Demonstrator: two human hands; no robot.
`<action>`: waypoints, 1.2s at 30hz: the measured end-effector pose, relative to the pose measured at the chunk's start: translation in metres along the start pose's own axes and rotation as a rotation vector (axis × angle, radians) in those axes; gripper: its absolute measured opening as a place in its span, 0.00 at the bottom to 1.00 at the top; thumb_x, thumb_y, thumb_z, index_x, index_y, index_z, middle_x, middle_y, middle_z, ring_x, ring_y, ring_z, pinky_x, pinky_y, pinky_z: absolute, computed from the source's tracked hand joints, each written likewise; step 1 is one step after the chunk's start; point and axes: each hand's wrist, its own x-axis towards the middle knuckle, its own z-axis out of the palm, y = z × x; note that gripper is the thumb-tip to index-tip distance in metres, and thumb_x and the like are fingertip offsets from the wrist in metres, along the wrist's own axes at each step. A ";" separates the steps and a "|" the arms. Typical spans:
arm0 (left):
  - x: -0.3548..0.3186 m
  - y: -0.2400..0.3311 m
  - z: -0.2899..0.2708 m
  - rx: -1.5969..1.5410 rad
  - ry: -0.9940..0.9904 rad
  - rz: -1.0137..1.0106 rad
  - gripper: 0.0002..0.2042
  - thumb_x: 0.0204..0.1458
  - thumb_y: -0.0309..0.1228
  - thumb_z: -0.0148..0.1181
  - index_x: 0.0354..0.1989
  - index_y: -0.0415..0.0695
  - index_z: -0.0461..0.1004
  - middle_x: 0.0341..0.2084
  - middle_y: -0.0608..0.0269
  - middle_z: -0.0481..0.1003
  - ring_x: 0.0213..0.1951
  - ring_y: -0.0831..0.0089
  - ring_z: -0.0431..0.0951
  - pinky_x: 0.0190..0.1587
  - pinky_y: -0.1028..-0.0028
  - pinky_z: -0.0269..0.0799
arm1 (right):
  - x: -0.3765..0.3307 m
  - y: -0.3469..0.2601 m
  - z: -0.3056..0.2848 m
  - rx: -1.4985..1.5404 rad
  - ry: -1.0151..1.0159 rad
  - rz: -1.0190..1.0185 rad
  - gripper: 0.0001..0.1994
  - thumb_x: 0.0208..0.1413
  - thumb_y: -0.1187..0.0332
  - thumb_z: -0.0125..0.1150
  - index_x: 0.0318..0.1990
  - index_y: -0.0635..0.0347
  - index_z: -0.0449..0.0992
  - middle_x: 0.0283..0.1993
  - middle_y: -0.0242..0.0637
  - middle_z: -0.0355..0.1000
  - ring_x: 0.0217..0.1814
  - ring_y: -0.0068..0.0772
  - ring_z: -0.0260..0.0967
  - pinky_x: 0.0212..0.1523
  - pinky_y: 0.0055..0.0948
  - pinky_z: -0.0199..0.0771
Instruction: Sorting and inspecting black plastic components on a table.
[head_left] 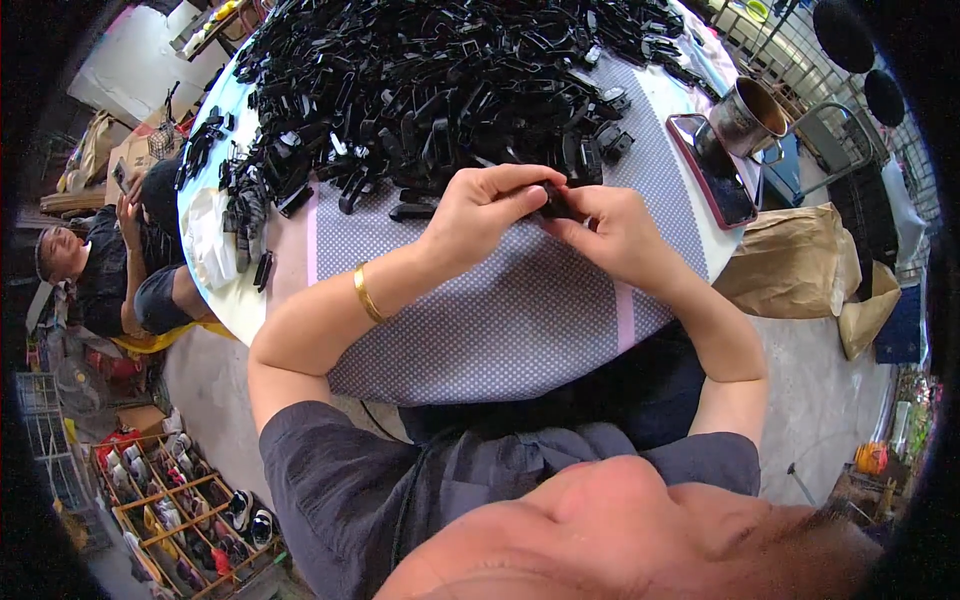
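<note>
My left hand (482,213) and my right hand (612,232) meet over the near side of the pile. Between their fingertips is a small black plastic part (553,204), pinched from both sides and mostly covered by the fingers. A gold bangle circles my left wrist. Just beyond my hands, a large heap of glossy black plastic parts (430,95) spreads over the far half of the round table. Its pieces look long and narrow, some curved; their exact kind cannot be made out. A patterned grey cloth (470,335) with pink stripes covers the table under my forearms.
On the table's right lie a phone (735,192) in a red case and a metal mug (742,118). White crumpled plastic (208,240) sits at the left edge. A brown paper bag (790,262) stands right, a shoe rack (165,535) lower left. Another person (105,270) sits left, holding a phone.
</note>
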 end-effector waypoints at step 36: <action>-0.003 0.014 -0.004 1.039 0.014 0.371 0.10 0.40 0.23 0.59 0.33 0.36 0.70 0.29 0.56 0.70 0.28 0.63 0.72 0.32 0.71 0.69 | -0.005 0.001 -0.014 -0.312 -0.110 -0.206 0.09 0.42 0.71 0.60 0.30 0.65 0.71 0.33 0.41 0.66 0.38 0.44 0.67 0.36 0.35 0.68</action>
